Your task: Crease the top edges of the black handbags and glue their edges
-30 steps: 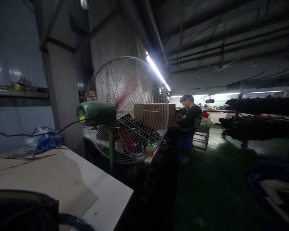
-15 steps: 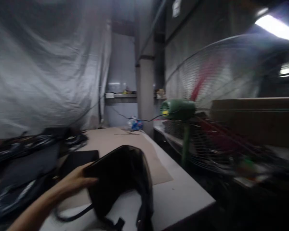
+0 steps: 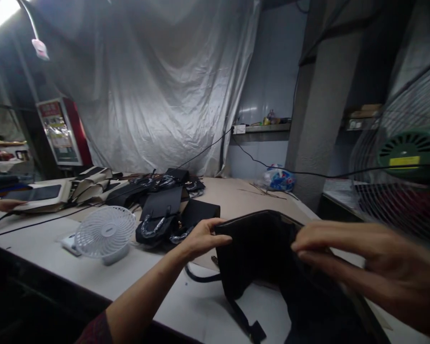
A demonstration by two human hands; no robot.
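Observation:
A black handbag (image 3: 258, 253) stands tilted over the front of the white table, its dark inside facing me. My left hand (image 3: 205, 238) grips its upper left edge, thumb on the inner side and fingers behind. At the upper right edge, my right hand (image 3: 358, 253) pinches the black material between thumb and fingers. A curved handle (image 3: 202, 278) sticks out on the left of the bag, and a short strap (image 3: 245, 320) hangs from its lower left side. Just beyond my left hand lie several other black handbags (image 3: 161, 210), some with plastic-wrapped handles.
A small white fan (image 3: 105, 231) stands left on the table beside a phone (image 3: 70, 243). A large caged fan (image 3: 412, 148) is close on the right. A cable crosses the view. Another person's hand (image 3: 5, 204) touches a pale-edged piece (image 3: 46, 197) at far left.
The view has swung left, bringing the small fan and the other person's hand into sight. My right hand now appears on the bag's right edge; my left hand keeps its hold.

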